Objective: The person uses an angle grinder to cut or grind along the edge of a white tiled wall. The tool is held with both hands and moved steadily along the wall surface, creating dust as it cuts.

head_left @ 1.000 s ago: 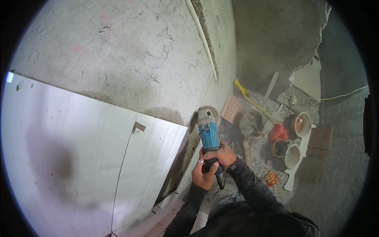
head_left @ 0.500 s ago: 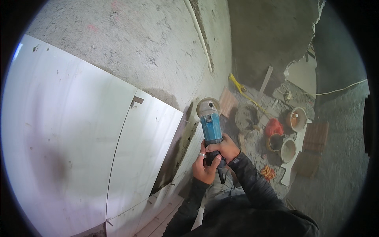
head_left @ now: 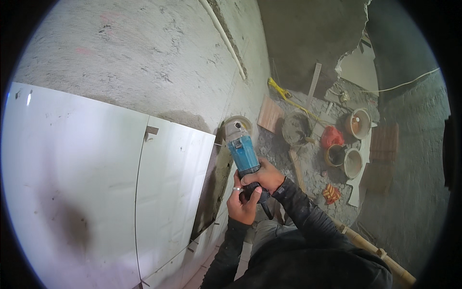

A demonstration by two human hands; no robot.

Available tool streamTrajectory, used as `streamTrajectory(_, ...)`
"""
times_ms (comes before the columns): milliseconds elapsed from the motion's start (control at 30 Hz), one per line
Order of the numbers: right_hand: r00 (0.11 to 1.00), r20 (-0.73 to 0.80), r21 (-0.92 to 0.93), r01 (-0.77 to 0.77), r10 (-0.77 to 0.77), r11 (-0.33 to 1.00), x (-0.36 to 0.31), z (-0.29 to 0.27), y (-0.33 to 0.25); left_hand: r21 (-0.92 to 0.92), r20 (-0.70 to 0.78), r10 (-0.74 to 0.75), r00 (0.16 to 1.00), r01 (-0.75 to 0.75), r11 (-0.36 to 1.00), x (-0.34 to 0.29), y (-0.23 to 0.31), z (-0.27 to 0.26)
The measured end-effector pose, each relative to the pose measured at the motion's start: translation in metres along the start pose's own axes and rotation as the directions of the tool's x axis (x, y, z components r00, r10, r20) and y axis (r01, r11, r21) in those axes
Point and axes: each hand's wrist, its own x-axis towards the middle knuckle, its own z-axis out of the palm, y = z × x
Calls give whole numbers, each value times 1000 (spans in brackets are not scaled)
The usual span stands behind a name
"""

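Both my hands grip a blue angle grinder [head_left: 244, 153] with a grey metal head and a round disc [head_left: 245, 124] at its far end. My left hand [head_left: 242, 204], with a ring on one finger, closes round the dark rear of the body from below. Just above it, my right hand [head_left: 267, 177] wraps the middle from the right. A dark cord hangs down from the rear end. The disc lies beside the wall near the end of a narrow open gap [head_left: 211, 192], to the right of large white tiles [head_left: 175, 168]. I cannot tell whether the disc touches anything.
Rubble covers the floor at right, with a mortar bucket [head_left: 297, 129], pale buckets [head_left: 352, 164], a red bag [head_left: 331, 137] and a yellow cord [head_left: 301, 108]. Reddish tiles [head_left: 270, 114] lean by the wall. A bamboo pole [head_left: 363, 244] lies at lower right. A pale pipe [head_left: 224, 36] runs up the wall.
The view has shifted, so the grinder and hands sit slightly further left. The grinder's head tilts more to the left. More of the bamboo pole shows. Both hands keep their grip.
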Motion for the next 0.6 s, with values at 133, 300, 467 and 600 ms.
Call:
streamTrajectory(133, 1000, 13, 28, 14, -14, 1000, -2, 3, 7, -12, 18, -6, 1000, 6, 1000, -3, 2, -4)
streamTrajectory(300, 997, 35, 35, 71, -73, 997, -5, 1, 13, 44, 58, -51, 997, 48, 998, -7, 5, -10)
streamTrajectory(467, 998, 21, 52, 59, -61, 997, 2, -4, 22, 56, 92, -40, 995, 35, 998, 0, 1, -10)
streamTrajectory(600, 998, 55, 46, 28, -31, 999, 10, -6, 28, 96, 109, -55, 993, 45, 994, 4, -1, -14)
